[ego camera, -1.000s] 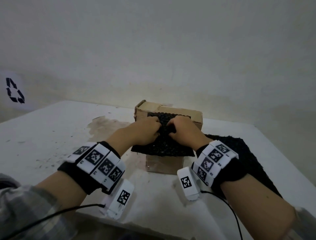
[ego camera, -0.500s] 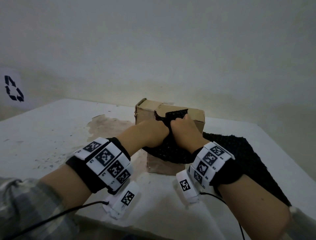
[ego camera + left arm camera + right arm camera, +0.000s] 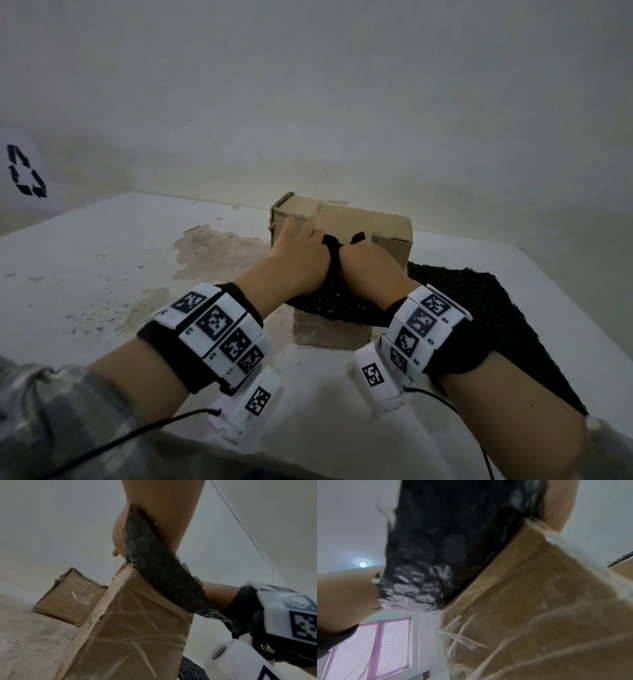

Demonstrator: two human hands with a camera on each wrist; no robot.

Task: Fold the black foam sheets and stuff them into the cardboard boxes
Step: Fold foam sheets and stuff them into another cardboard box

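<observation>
Both hands, left hand (image 3: 301, 253) & right hand (image 3: 368, 265), clamp the foam sheet (image 3: 337, 301) bunched, so you can cram it into the near box (image 3: 329, 334).

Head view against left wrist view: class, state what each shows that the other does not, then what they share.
Only the head view shows the recycling sign, the stained table, the left hand and a spare foam sheet. Only the left wrist view shows shiny tape on the near box. Both show that box, a second box, the foam being stuffed and the right hand.
</observation>
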